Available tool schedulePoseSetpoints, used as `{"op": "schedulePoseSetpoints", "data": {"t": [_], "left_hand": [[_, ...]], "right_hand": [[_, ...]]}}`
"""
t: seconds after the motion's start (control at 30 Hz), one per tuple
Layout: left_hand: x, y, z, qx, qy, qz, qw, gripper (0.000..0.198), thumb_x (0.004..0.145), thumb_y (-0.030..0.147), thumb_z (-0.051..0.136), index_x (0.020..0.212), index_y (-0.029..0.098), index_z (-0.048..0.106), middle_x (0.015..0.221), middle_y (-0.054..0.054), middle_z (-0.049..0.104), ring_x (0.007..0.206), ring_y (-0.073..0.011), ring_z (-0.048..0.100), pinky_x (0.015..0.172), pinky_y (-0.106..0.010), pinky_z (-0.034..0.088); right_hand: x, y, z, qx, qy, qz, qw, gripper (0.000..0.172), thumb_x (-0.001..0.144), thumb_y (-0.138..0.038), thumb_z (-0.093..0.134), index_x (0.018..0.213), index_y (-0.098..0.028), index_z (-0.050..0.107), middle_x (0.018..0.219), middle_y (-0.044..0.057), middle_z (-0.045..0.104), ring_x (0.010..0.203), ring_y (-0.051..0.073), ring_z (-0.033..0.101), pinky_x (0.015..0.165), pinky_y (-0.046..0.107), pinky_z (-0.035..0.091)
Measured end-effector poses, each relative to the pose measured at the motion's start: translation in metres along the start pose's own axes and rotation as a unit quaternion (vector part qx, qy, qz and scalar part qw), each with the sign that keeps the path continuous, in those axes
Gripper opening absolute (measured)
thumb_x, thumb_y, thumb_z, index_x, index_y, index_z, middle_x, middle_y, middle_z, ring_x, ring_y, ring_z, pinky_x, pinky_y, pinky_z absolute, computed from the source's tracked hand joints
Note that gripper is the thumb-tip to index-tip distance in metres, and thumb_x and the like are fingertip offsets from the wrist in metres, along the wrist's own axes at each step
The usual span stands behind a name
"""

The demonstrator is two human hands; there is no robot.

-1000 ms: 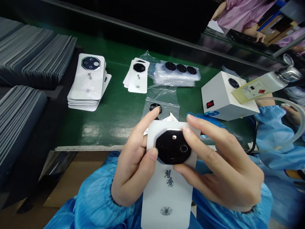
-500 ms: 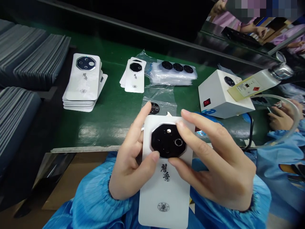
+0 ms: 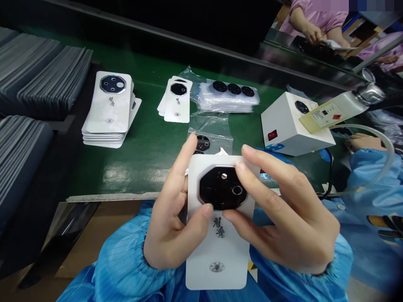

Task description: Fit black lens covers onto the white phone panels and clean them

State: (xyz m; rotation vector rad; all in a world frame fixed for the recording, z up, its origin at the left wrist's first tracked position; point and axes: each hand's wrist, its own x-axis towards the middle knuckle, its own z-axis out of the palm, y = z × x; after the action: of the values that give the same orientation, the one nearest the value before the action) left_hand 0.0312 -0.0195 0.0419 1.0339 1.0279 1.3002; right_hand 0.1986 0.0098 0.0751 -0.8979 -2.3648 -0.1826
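Note:
A white phone back cover (image 3: pixel 217 247) with printed characters and an oval emblem is held upright, facing me. At its upper end a black octagonal camera lens plate (image 3: pixel 217 191) lies within a silvery rim. My left hand (image 3: pixel 176 222) is closed on the cover's left edge, its thumb at the plate's lower left border. My right hand (image 3: pixel 283 209) grips from the right: the thumb touches the plate's lower border and the index finger its upper right corner. Behind the cover, more black lens plates (image 3: pixel 203 143) lie on a clear plastic bag, partly hidden.
A stack of white covers (image 3: pixel 110 109) stands left, a smaller pile (image 3: pixel 178 102) mid-table. Bagged lens plates (image 3: pixel 229 98) lie behind. Right are a white box (image 3: pixel 283 121) with a red switch and a tilted bottle (image 3: pixel 336 111). Grey racks (image 3: pixel 53 71) line the left. Co-workers sit nearby.
The cover has tilted slightly, its lower end now higher and looking shorter. My fingers stay around the lens plate. At right, a co-worker's hand and sleeve have shifted; another person now holds something pale.

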Motion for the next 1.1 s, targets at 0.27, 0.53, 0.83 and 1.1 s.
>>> {"op": "schedulePoseSetpoints", "data": {"t": [0.27, 0.53, 0.83, 1.1], "left_hand": [[-0.002, 0.0, 0.001, 0.01, 0.004, 0.006, 1.0, 0.07, 0.083, 0.021, 0.058, 0.141, 0.043, 0.026, 0.097, 0.004, 0.069, 0.068, -0.0162, 0.065, 0.063, -0.028, 0.055], [0.002, 0.002, -0.001, -0.081, -0.025, -0.046, 0.995, 0.067, 0.083, 0.018, 0.058, 0.136, 0.05, 0.031, 0.095, 0.007, 0.07, 0.072, -0.0162, 0.07, 0.06, -0.024, 0.056], [0.003, -0.002, -0.003, -0.101, -0.009, -0.052, 0.993, 0.067, 0.081, 0.019, 0.061, 0.136, 0.047, 0.035, 0.094, 0.005, 0.07, 0.089, -0.0206, 0.069, 0.076, -0.03, 0.057], [0.004, -0.005, -0.001, -0.11, -0.025, -0.045, 0.993, 0.066, 0.084, 0.02, 0.057, 0.135, 0.051, 0.031, 0.088, 0.006, 0.07, 0.067, -0.014, 0.067, 0.056, -0.022, 0.055]], "right_hand": [[-0.001, -0.003, -0.001, -0.001, -0.004, 0.015, 1.0, 0.053, 0.076, -0.033, 0.068, 0.12, -0.008, 0.055, 0.13, 0.018, 0.053, 0.112, 0.029, 0.057, 0.088, 0.042, 0.054], [0.001, 0.0, 0.003, 0.02, -0.014, 0.005, 1.0, 0.049, 0.078, -0.033, 0.065, 0.118, -0.005, 0.056, 0.128, 0.022, 0.053, 0.113, 0.031, 0.056, 0.086, 0.046, 0.054], [0.001, 0.0, 0.006, 0.028, -0.02, 0.0, 0.999, 0.049, 0.077, -0.029, 0.064, 0.119, -0.005, 0.054, 0.129, 0.022, 0.052, 0.115, 0.032, 0.054, 0.088, 0.047, 0.053], [-0.002, 0.006, 0.017, 0.213, 0.035, 0.135, 0.967, 0.047, 0.081, -0.018, 0.052, 0.128, -0.013, 0.046, 0.128, 0.015, 0.05, 0.113, 0.026, 0.053, 0.086, 0.04, 0.053]]}}
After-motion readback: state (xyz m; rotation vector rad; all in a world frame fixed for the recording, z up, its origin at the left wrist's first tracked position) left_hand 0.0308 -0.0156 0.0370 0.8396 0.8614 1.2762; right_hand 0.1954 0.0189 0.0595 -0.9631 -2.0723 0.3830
